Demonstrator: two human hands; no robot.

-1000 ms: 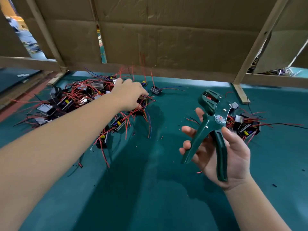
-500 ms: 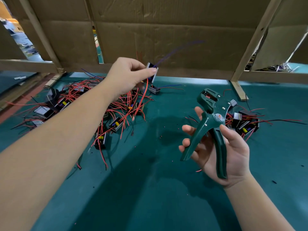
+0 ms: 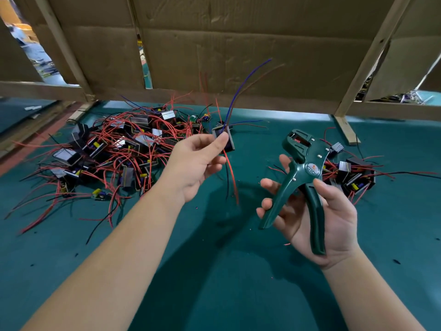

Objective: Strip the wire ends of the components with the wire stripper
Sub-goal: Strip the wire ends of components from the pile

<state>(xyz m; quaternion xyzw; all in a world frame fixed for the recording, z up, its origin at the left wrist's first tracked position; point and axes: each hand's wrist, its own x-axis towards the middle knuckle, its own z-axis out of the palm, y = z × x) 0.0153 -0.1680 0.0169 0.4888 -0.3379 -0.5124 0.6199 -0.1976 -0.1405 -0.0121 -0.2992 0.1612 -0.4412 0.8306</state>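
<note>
Head view. Pinches a small black component [image 3: 229, 139] between thumb and forefinger of the left hand [image 3: 193, 168], other fingers loosely curled beneath, lifted clear of the table [image 3: 214, 271]. Cradles the wire stripper [image 3: 303, 168] in the right hand [image 3: 322, 216]: thumb laid over one handle, fingertips hooked behind the other, handles spread wide, head pointing to 12 o'clock. Holds component and tool apart, with the component at 10 o'clock from the tool's head.

Shows a large tangled pile [image 3: 124, 149] of similar components with red and black leads on the green table at 10 o'clock from the left hand. Shows a smaller heap [image 3: 353, 173] at 3 o'clock from the stripper, partly behind its head and the right thumb. Backs onto a cardboard wall [image 3: 238, 56] with wooden struts [image 3: 365, 60] at 12 o'clock.

Hides part of the component's face under the thumb. Cannot tell whether any wire end is bare: tips too thin and blurred.

Trails a blue wire [image 3: 241, 87] and a dark one upward toward 1 o'clock from the component, a red wire [image 3: 232, 177] and a black one hanging toward 6 o'clock. Wears dark green all over the stripper, with silver rivets, a round badge at the pivot and red inside the head.
</note>
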